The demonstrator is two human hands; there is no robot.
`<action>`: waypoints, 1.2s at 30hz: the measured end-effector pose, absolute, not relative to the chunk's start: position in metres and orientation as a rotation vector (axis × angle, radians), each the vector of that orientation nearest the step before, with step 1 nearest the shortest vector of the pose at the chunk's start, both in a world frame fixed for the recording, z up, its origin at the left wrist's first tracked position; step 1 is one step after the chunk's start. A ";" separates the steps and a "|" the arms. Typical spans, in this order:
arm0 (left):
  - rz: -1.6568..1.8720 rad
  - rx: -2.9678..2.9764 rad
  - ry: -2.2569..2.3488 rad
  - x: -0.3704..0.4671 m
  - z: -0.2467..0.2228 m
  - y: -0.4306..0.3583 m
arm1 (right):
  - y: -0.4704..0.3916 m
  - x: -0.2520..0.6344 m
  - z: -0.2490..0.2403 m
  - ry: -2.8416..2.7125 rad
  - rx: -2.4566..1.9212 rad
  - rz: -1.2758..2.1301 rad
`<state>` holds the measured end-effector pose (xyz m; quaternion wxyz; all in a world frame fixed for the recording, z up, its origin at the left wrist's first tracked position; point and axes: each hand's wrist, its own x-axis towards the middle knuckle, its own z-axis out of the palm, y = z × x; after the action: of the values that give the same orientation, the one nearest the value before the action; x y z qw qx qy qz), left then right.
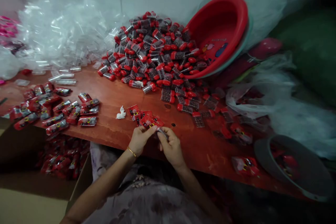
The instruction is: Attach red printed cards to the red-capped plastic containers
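Observation:
My left hand [141, 139], with a gold bracelet at the wrist, has its fingers closed in a pinch at the table's front edge. Beside it my right hand [171, 146] is closed on a small greyish item [162, 133], too small to make out. The fingertips of both hands meet around it. Just beyond them lie several flat red printed packets [147, 118] on the reddish table. A crumpled white scrap [121, 113] is to their left.
A large heap of clear tubes with red caps [154, 52] leans towards a red basin [220, 28]. Clear plastic tubes [63, 35] pile up at back left, wrapped red packs [57, 108] in front. An open box [76, 185] and grey bowl [294, 168] flank me.

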<state>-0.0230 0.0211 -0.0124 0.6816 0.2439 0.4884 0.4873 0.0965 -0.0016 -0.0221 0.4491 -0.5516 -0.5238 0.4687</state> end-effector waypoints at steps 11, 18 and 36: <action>1.118 0.576 1.018 -0.028 0.002 0.027 | 0.005 0.100 -0.010 -1.462 -1.328 1.139; 1.022 0.720 1.068 -0.029 0.001 0.034 | 0.004 0.096 -0.019 -1.116 -1.137 1.387; 1.054 0.316 1.100 -0.087 0.004 0.038 | 0.039 0.139 -0.023 -1.662 -1.632 0.210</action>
<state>-0.0867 0.0384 0.0040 0.7124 0.1423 0.4964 0.4752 0.1389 0.0395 -0.0231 0.3907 -0.6424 -0.6540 0.0828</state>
